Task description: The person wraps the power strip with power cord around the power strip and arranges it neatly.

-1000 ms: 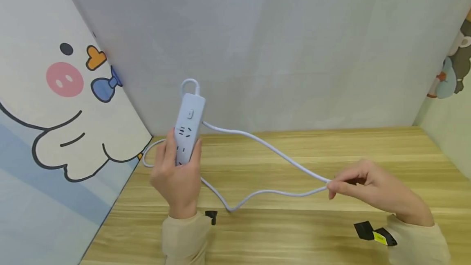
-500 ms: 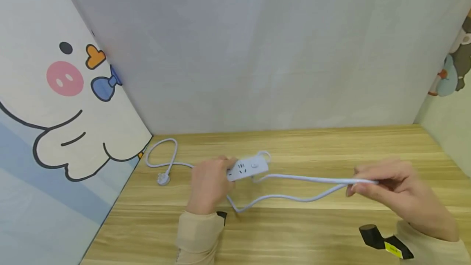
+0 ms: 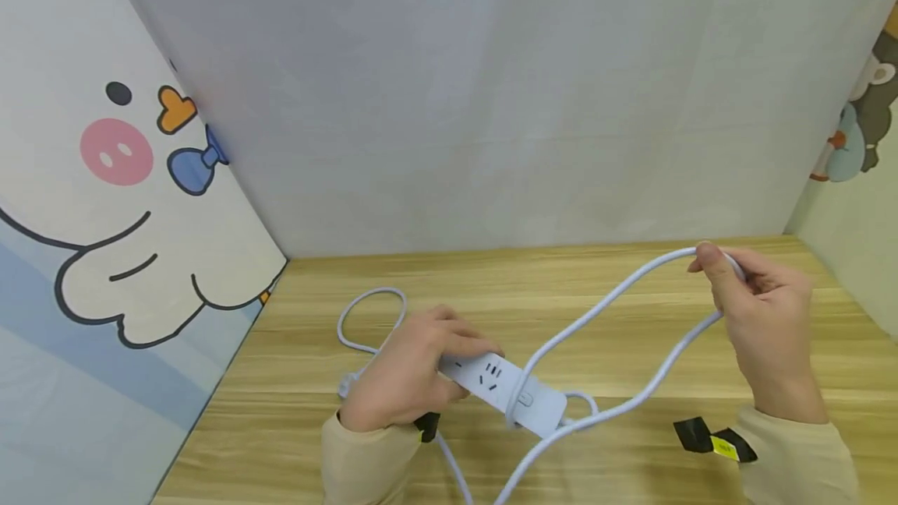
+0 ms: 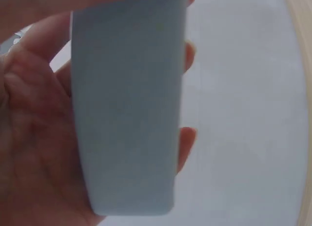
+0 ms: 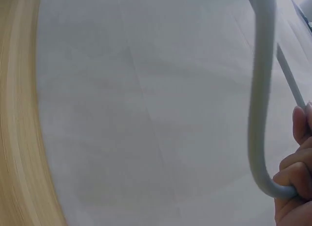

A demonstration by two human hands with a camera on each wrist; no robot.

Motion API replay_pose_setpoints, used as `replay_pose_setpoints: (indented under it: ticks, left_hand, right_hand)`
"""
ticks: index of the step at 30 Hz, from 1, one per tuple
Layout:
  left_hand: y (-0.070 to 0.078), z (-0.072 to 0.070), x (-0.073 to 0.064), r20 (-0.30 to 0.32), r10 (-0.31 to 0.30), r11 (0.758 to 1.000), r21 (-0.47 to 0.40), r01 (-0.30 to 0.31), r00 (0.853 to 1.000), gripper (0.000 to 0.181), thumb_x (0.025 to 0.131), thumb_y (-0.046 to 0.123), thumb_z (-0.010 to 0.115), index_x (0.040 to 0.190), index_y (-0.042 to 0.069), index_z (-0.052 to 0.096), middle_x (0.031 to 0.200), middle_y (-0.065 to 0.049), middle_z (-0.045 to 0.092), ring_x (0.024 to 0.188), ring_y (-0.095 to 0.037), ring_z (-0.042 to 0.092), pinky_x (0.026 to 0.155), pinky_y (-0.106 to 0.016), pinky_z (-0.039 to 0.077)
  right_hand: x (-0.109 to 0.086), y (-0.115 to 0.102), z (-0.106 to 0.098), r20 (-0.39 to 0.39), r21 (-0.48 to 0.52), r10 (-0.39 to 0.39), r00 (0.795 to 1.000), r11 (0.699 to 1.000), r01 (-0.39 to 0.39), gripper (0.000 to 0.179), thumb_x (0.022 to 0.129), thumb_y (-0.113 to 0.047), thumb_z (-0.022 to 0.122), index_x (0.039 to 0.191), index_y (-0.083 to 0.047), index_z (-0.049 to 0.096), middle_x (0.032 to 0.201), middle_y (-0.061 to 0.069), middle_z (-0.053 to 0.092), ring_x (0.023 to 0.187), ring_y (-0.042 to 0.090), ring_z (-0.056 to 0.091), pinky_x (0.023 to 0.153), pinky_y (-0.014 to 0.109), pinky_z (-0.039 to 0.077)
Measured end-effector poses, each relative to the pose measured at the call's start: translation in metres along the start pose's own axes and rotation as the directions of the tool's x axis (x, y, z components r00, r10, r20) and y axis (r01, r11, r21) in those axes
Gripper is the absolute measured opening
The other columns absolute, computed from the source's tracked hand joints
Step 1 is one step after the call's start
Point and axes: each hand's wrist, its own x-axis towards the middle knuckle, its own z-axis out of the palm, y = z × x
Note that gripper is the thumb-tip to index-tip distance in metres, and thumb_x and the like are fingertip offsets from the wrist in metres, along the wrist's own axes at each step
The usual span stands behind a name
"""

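Note:
My left hand (image 3: 414, 369) grips a white power strip (image 3: 491, 384) by its near-left end, sockets and switch facing up. The strip's plain side (image 4: 127, 109) fills the left wrist view, fingertips showing past its edge. One strand of the white cord (image 3: 596, 309) crosses over the strip beside the switch. From there the cord runs up to my right hand (image 3: 768, 326), which holds a raised bend of it between thumb and curled fingers. In the right wrist view the cord (image 5: 261, 99) curves down into those fingers. A short loop leaves the strip's far end.
The cord's plug (image 3: 347, 385) lies on the wooden table (image 3: 561, 271) left of my left hand, with a loop of cord above it. A grey-white backdrop (image 3: 491, 100) stands behind, and a cartoon-printed panel (image 3: 70, 279) rises at left.
The power strip has come down and swung from upright to slanting right, nearer the front. My right hand has raised the cord, and a strand now crosses the strip. The plug has shifted right.

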Motion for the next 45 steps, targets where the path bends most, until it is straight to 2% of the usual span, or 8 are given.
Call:
replay_pose_setpoints:
  ticks: [7,13,18,25,31,34,40,45]
  left_hand:
    - [-0.010,-0.006,-0.004,-0.147,-0.020,0.971,-0.238,-0.015,0.989,0.050,0.068,0.007,0.092,0.114,0.022,0.078,0.110,0.009,0.076,0.102,-0.012,0.062,0.084,-0.029,0.052]
    - [-0.006,-0.008,-0.003,-0.187,0.145,0.874,-0.437,-0.214,0.972,0.046,0.076,0.014,0.089,0.119,0.017,0.075,0.114,0.005,0.074,0.107,-0.012,0.060,0.086,-0.028,0.052]
    - [-0.003,-0.009,-0.004,-0.289,0.114,0.782,-0.564,-0.265,0.951,0.044,0.076,0.003,0.087,0.118,0.008,0.074,0.113,-0.005,0.073,0.108,-0.019,0.058,0.089,-0.031,0.051]
    - [-0.002,-0.010,-0.003,-0.399,-0.026,0.799,-0.560,-0.221,0.916,0.050,0.071,-0.001,0.089,0.118,0.009,0.074,0.112,-0.004,0.072,0.108,-0.020,0.058,0.088,-0.028,0.050]
    - [-0.002,-0.008,0.000,-0.505,-0.209,0.807,-0.572,-0.143,0.837,0.055,0.069,-0.004,0.089,0.120,0.008,0.073,0.115,-0.005,0.069,0.107,-0.018,0.059,0.077,-0.026,0.057]
    - [0.000,-0.007,0.001,-0.547,-0.253,0.806,-0.576,-0.139,0.798,0.057,0.068,-0.007,0.089,0.121,0.006,0.073,0.117,-0.005,0.069,0.108,-0.018,0.059,0.081,-0.028,0.057]
    - [0.003,-0.006,0.003,-0.618,-0.271,0.802,-0.569,-0.182,0.738,0.059,0.067,-0.011,0.087,0.122,0.002,0.071,0.120,-0.002,0.067,0.110,-0.020,0.060,0.087,-0.027,0.056]
    - [0.002,-0.004,0.007,-0.696,-0.329,0.815,-0.551,-0.179,0.639,0.058,0.067,-0.013,0.086,0.122,0.000,0.070,0.116,0.002,0.066,0.107,-0.018,0.061,0.086,-0.023,0.055]
  right_hand:
    - [0.001,0.005,-0.003,-0.055,-0.336,-0.006,0.998,0.942,-0.013,0.018,0.094,-0.012,0.072,0.079,-0.003,0.076,0.049,-0.008,0.028,0.044,0.013,0.018,0.040,0.030,0.013]
    - [-0.002,0.020,0.002,0.111,-0.526,0.062,0.992,0.851,0.006,0.022,0.094,-0.026,0.074,0.090,-0.005,0.079,0.050,-0.013,0.037,0.045,0.007,0.026,0.042,0.027,0.023]
    - [-0.006,0.030,0.008,0.267,-0.557,0.202,0.942,0.830,-0.020,0.032,0.096,-0.036,0.071,0.101,-0.005,0.080,0.057,-0.013,0.046,0.053,0.009,0.030,0.048,0.031,0.028]
    - [-0.007,0.029,0.010,0.327,-0.545,0.270,0.906,0.837,-0.053,0.034,0.097,-0.037,0.068,0.104,-0.005,0.079,0.073,-0.018,0.065,0.063,0.011,0.035,0.056,0.029,0.032]
    - [-0.005,0.025,0.009,0.345,-0.555,0.312,0.885,0.829,-0.076,0.034,0.099,-0.040,0.064,0.105,-0.010,0.080,0.096,-0.025,0.071,0.081,0.007,0.048,0.069,0.025,0.037]
    - [-0.005,0.022,0.011,0.356,-0.550,0.315,0.880,0.832,-0.075,0.033,0.100,-0.040,0.063,0.105,-0.011,0.080,0.081,-0.022,0.066,0.077,0.008,0.045,0.067,0.026,0.036]
    - [-0.005,0.018,0.017,0.397,-0.540,0.316,0.862,0.839,-0.059,0.032,0.101,-0.040,0.062,0.105,-0.013,0.079,0.061,-0.007,0.028,0.061,0.015,0.029,0.057,0.033,0.029]
    - [-0.005,0.015,0.018,0.446,-0.534,0.327,0.833,0.844,-0.045,0.030,0.102,-0.038,0.061,0.107,-0.015,0.079,0.061,-0.006,0.027,0.063,0.012,0.036,0.057,0.031,0.031]
